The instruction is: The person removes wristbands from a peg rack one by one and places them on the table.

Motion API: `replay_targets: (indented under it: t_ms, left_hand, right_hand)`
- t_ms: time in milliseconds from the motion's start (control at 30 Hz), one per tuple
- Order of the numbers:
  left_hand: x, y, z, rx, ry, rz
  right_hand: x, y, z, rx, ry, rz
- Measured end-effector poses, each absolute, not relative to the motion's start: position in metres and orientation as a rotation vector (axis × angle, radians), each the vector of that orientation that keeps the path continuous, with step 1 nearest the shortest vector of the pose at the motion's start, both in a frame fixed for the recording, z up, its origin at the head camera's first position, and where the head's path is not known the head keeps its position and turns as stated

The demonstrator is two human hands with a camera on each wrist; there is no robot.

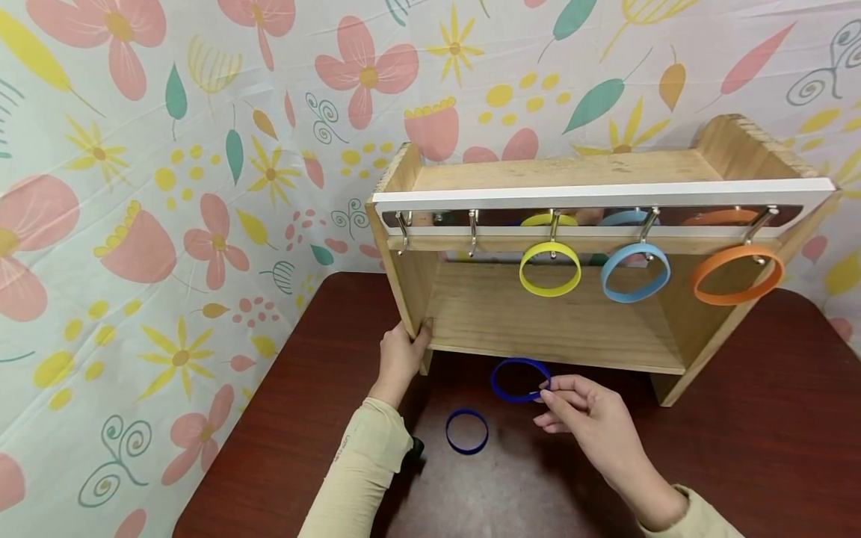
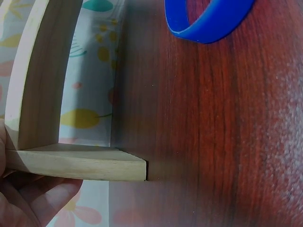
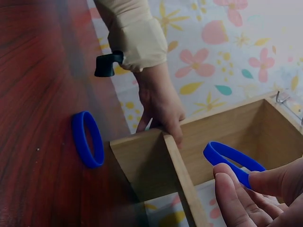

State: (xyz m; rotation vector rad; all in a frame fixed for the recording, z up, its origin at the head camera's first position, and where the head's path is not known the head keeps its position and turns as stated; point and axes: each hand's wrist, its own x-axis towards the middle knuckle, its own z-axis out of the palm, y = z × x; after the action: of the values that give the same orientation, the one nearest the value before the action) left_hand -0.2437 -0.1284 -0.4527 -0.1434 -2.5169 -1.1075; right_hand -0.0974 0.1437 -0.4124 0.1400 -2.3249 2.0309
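My left hand (image 1: 397, 362) grips the lower left side panel of a small wooden shelf (image 1: 551, 321), thumb on the inner side. In the left wrist view, its fingers (image 2: 49, 201) lie against the wood. Between thumb and fingertips, my right hand (image 1: 599, 422) pinches a blue silicone wristband (image 1: 496, 388) just in front of the shelf's lower edge. A second blue wristband (image 1: 467, 450) lies on the table between the hands; the right wrist view shows this wristband (image 3: 81, 141) too. Yellow (image 1: 551, 291), light blue (image 1: 628, 299) and orange wristbands (image 1: 733, 300) hang from hooks along the shelf's front.
Two bare hooks (image 1: 403, 233) are at the left of the rail (image 1: 605, 196). The shelf stands on a dark red-brown wooden table (image 1: 303, 388) before a flower-patterned cloth backdrop (image 1: 222, 149). A black piece (image 1: 415, 450) sits at my left cuff.
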Motion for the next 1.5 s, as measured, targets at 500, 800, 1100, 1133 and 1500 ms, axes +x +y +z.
replay_targets:
  t_ms: [500,800,1100,1133,1500]
  left_hand:
    - [-0.244,-0.128,-0.452,-0.132,-2.524,-1.095]
    - [-0.243,-0.129,-0.451,-0.138,-2.526,-1.106]
    - [-0.243,-0.127,-0.451,-0.14,-2.526,-1.114]
    - [-0.244,-0.127,-0.451,-0.139,-2.525,-1.115]
    - [-0.245,-0.128,-0.453,-0.126,-2.531,-1.113]
  right_hand:
    - [-0.095,0.145,-0.432,0.096,-2.345,2.086]
    - [-0.096,0.14,-0.446,0.046,-2.383,2.124]
    - [-0.1,0.144,-0.463,0.059,-2.475,2.163]
    - [-0.1,0.144,-0.464,0.066,-2.49,2.161]
    - [-0.103,0.144,-0.473,0.094,-2.597,2.139]
